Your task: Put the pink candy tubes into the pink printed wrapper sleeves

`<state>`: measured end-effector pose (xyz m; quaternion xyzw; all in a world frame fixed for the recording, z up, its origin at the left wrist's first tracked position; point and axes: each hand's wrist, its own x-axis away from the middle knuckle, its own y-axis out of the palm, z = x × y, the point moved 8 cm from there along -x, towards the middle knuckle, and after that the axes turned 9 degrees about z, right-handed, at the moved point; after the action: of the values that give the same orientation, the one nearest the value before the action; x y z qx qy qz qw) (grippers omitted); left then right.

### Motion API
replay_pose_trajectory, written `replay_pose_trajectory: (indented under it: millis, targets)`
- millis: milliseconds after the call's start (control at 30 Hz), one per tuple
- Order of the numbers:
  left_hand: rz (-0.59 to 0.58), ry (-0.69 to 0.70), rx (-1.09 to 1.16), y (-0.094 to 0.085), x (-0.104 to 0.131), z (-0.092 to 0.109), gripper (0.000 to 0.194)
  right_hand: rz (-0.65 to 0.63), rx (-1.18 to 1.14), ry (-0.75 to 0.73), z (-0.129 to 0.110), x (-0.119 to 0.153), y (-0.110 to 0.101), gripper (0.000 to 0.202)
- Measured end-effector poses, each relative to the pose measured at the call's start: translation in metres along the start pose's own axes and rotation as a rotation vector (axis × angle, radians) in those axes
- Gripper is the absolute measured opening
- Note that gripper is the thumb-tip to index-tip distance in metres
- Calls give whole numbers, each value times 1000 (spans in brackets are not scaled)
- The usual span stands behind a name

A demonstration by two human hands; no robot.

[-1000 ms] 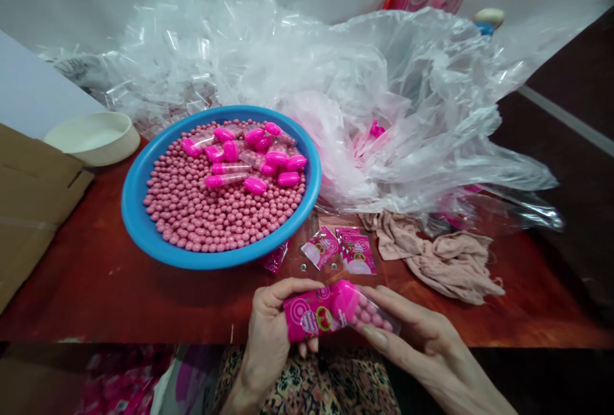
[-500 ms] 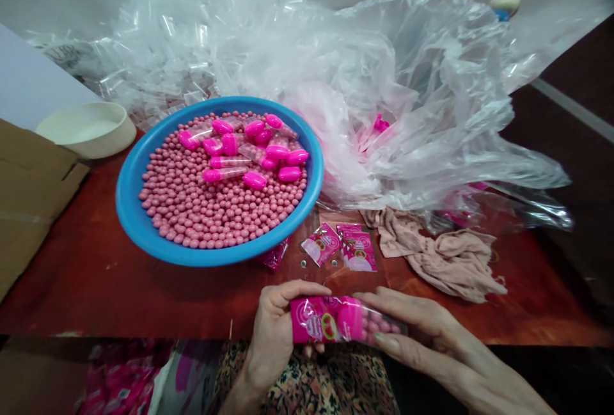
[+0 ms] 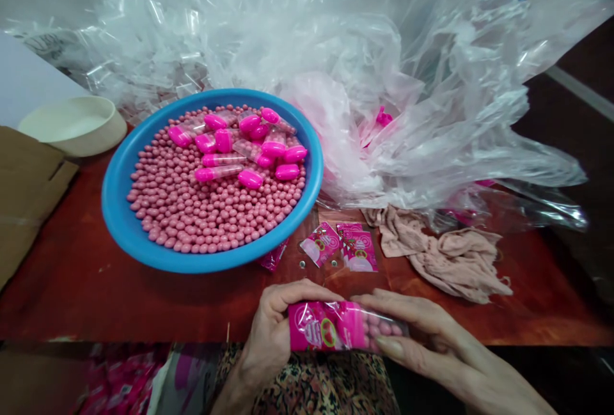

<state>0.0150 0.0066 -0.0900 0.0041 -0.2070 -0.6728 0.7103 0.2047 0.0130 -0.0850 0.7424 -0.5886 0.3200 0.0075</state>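
Low at the front edge of the table, both hands hold one clear packet of candy (image 3: 329,327). A printed pink label fills its left part, with a pink cap and pink balls showing through at the right. My left hand (image 3: 273,325) is closed around the label end, thumb along the top. My right hand (image 3: 422,332) grips the ball-filled end between thumb and fingers. Beyond them stands a blue basin (image 3: 206,264) of pink candy balls (image 3: 211,217). Several filled tubes with bright pink caps (image 3: 249,178) lie on top of the balls.
Printed pink labels (image 3: 359,252) and a crumpled beige cloth (image 3: 451,261) lie on the red table (image 3: 192,306). Large clear plastic bags (image 3: 432,82) spread along the back. A white bowl (image 3: 77,133) and cardboard box (image 3: 29,197) stand left. Pink packets (image 3: 119,376) sit below the table.
The camera view has shifted slightly, so the basin appears a little further left. Both hands keep hold of the packet, which sits slightly lower and tilts a bit differently.
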Motion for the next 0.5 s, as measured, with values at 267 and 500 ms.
replay_pose_trajectory:
  millis: [267,500]
  targets:
    - [2,-30,19,2,0,-11,28,-39,-73,-116,-2,-8,24,36]
    - [23,-5,96,-1,1,-14,27,-90,-121,-129,-13,-9,29,26]
